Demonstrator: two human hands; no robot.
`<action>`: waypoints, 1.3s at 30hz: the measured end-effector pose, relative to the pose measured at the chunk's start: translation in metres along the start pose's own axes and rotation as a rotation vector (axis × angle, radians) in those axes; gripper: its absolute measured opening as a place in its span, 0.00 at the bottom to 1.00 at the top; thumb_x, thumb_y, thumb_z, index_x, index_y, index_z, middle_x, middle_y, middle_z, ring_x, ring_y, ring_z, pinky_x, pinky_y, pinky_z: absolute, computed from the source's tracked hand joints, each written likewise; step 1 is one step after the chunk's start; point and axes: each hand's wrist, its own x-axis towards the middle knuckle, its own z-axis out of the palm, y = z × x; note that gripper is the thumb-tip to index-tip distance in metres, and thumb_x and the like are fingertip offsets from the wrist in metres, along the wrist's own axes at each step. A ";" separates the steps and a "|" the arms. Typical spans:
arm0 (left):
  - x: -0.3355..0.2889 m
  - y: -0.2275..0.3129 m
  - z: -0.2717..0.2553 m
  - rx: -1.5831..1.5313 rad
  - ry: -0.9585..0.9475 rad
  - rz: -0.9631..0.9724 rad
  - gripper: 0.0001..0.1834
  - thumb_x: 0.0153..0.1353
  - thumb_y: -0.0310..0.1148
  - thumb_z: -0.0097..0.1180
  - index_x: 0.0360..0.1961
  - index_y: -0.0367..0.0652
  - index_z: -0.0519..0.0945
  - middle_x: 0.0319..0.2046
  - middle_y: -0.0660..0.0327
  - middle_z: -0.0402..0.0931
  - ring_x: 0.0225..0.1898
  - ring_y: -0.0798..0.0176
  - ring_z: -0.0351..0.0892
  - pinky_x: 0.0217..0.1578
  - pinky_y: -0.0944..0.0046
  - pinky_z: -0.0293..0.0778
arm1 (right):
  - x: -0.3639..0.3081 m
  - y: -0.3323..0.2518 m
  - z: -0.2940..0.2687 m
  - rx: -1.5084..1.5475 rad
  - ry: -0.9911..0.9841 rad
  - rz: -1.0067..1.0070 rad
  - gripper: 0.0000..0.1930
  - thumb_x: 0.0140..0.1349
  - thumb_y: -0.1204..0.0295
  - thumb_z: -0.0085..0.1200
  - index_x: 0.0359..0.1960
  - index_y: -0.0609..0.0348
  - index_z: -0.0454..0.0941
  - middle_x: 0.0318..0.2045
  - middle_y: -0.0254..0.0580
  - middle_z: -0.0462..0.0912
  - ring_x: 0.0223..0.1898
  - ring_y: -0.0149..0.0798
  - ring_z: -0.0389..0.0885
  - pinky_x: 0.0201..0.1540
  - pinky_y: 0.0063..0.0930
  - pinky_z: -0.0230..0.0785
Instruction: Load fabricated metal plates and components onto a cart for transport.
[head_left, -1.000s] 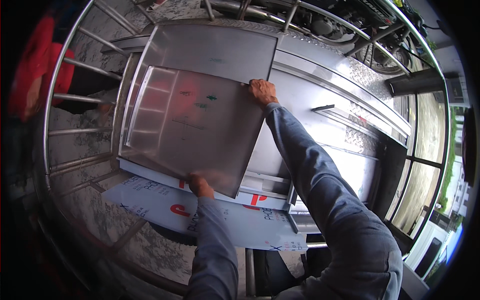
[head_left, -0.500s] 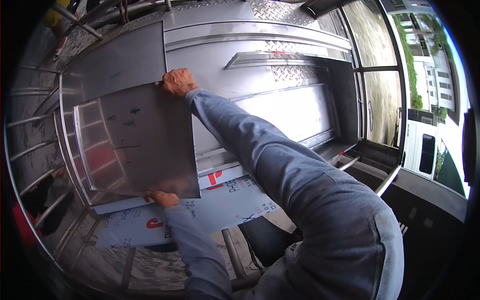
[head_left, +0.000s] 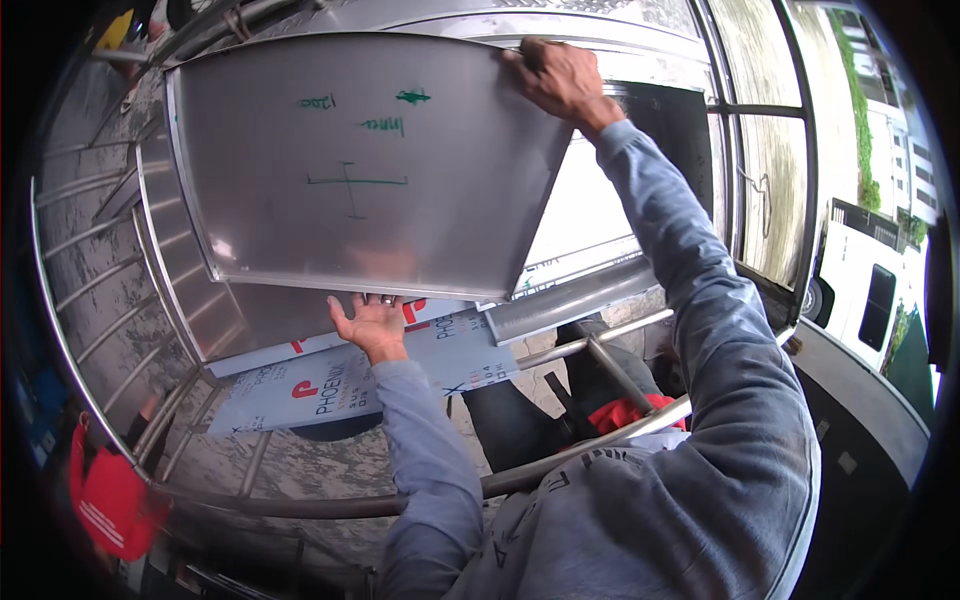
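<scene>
A large flat metal panel (head_left: 270, 220) with folded edges and green marker marks is tilted up in front of me. My right hand (head_left: 565, 85) is closed round its far right corner. At the near edge, my left hand (head_left: 372, 322) is turned palm up, thumb spread and a ring on one finger. Its fingers reach the panel's edge, and their tips are partly hidden there. Below the panel lies a second metal sheet (head_left: 285, 325), mostly covered by it. Blue-white film-covered sheet (head_left: 345, 385) with red and black printing lies nearer to me.
A metal tube railing (head_left: 340, 505) runs along the near side, with more bars (head_left: 90, 285) at the left. A film-wrapped grey channel (head_left: 570, 300) lies right of the panel. Someone in red (head_left: 110, 500) is at the lower left. A white vehicle (head_left: 858, 285) stands outside at right.
The marked panel has risen and moved right, tilting up off the sheet below. My right hand went right and away with its corner; my left hand turned palm up and moved slightly right.
</scene>
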 end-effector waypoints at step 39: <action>-0.084 -0.416 -0.015 0.302 0.427 -0.383 0.25 0.81 0.44 0.34 0.62 0.42 0.79 0.57 0.46 0.82 0.61 0.37 0.83 0.60 0.23 0.79 | -0.089 0.437 0.018 -0.150 -0.304 -0.174 0.23 0.74 0.48 0.55 0.36 0.57 0.86 0.31 0.57 0.86 0.38 0.64 0.85 0.43 0.56 0.73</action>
